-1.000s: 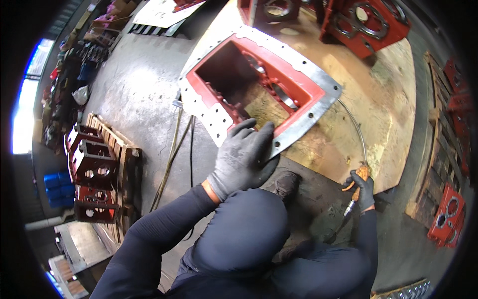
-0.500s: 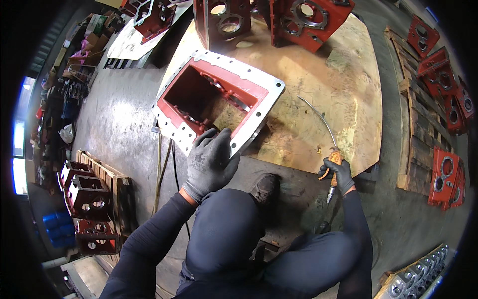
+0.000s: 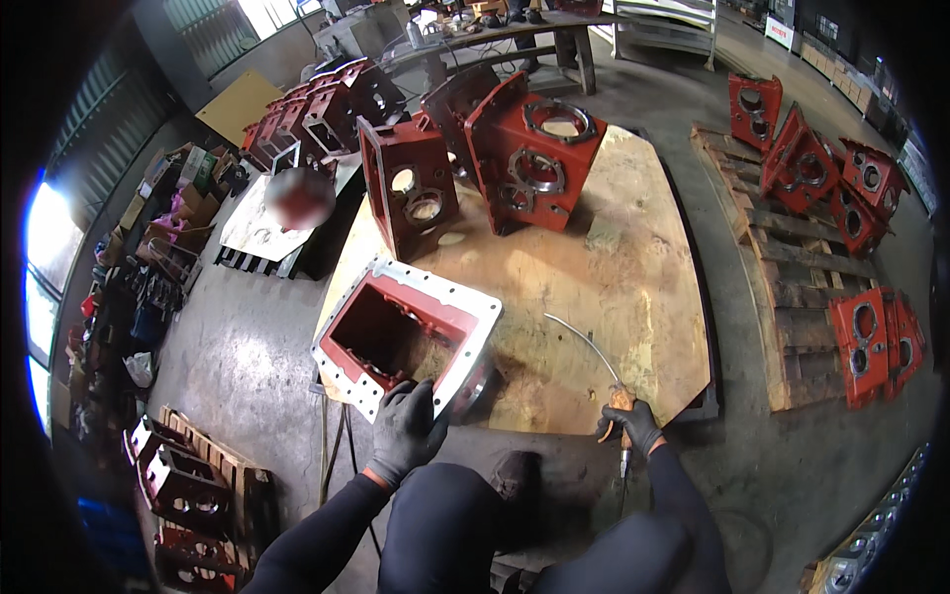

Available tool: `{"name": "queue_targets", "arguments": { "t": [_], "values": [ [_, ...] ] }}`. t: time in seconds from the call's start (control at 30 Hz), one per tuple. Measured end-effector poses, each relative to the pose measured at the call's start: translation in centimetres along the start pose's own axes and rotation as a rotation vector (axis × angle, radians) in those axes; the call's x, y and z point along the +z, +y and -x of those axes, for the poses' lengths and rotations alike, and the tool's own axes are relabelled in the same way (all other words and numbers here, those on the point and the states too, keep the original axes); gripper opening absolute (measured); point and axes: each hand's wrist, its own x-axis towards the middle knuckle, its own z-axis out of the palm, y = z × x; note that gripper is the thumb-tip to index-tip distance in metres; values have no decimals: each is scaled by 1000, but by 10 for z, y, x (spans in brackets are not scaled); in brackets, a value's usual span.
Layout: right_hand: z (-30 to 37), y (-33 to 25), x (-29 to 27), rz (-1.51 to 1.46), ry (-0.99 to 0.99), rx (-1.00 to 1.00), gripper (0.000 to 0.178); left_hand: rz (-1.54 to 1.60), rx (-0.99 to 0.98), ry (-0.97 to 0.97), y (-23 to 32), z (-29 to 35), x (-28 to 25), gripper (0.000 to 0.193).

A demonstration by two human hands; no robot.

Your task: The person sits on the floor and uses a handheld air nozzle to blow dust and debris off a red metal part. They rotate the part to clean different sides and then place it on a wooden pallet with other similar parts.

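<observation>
A red cast-metal housing (image 3: 480,332) rests on the wooden board, its bare-metal flange, drilled with holes, facing up and its deep cavity open towards me. My left hand (image 3: 406,428), in a grey glove, grips the flange's near edge with the fingers over the rim. To the right, my gloved right hand (image 3: 638,426) is wrapped around the orange handle of an air blow gun (image 3: 620,399). Its long, thin, curved nozzle points up and left over the board, apart from the housing. A hose fitting shows below the handle.
More red housings (image 3: 539,173) stand at the far side of the wooden board (image 3: 623,287). A wooden pallet (image 3: 782,307) at right carries several red castings (image 3: 859,342). Other castings (image 3: 188,485) sit on a pallet at lower left. Hoses (image 3: 336,445) hang near the board's left edge.
My view has tilted up, bringing the far workbench and more of the shop into sight. Both hands keep their holds on the housing and the air blow gun.
</observation>
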Motion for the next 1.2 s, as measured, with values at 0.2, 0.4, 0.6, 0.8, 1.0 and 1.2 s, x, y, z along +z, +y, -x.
{"name": "queue_targets", "arguments": {
  "t": [0.2,0.4,0.6,0.8,1.0,1.2],
  "values": [
    [4,-2,2,-12,1,25,24,9,-25,-15,6,-1,-1,48],
    [-5,8,-4,-17,22,8,23,3,-35,-19,3,2,0,50],
    [-4,7,-4,1,18,-1,24,-24,13,13,4,1,1,47],
    [3,1,0,-16,-4,10,23,-43,24,16,6,0,-4,42],
    [-11,10,-12,-11,-20,-40,21,-23,75,63,2,-5,-2,44],
    [-28,38,-26,48,-11,-138,18,-21,88,33,-12,-1,16,55]
  ]
}}
